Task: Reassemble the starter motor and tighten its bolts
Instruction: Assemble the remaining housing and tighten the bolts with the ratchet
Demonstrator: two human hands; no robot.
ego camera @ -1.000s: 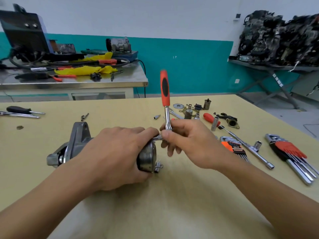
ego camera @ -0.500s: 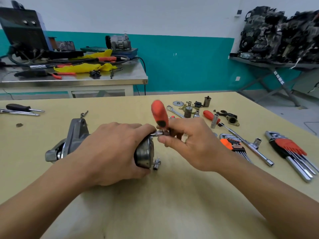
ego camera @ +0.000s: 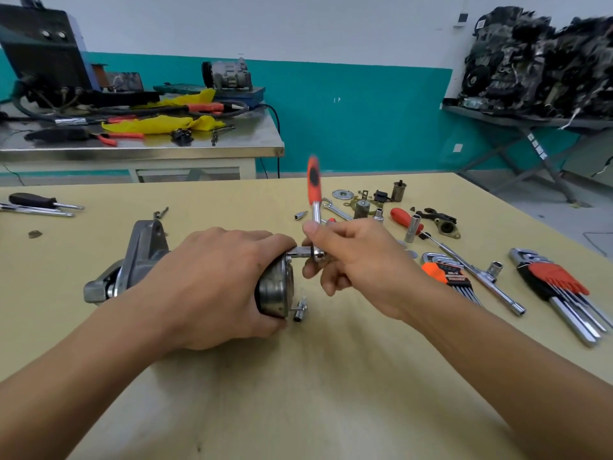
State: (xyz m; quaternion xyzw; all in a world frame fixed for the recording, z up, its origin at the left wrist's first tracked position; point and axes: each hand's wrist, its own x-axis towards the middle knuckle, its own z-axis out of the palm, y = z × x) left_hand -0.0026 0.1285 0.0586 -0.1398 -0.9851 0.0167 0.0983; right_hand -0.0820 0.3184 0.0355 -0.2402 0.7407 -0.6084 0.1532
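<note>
The starter motor (ego camera: 139,260) lies on its side on the yellow table (ego camera: 298,376), its round end cap (ego camera: 275,290) facing right. My left hand (ego camera: 212,287) grips the motor body and hides most of it. My right hand (ego camera: 351,260) pinches the head of a ratchet wrench (ego camera: 315,207) whose socket sits on a bolt at the cap's upper edge. The orange handle points up and is blurred. A second bolt with a small socket (ego camera: 300,312) sticks out at the cap's lower edge.
Right of my hands lie hex key sets (ego camera: 557,287), a T-handle wrench (ego camera: 481,277), a red screwdriver (ego camera: 403,217), loose sockets and small motor parts (ego camera: 365,200). Screwdrivers (ego camera: 36,205) lie at the far left. A steel bench (ego camera: 139,141) with tools stands behind.
The ratchet handle swung down towards me half a second ago and now stands upright again. My left hand and the motor stayed in place.
</note>
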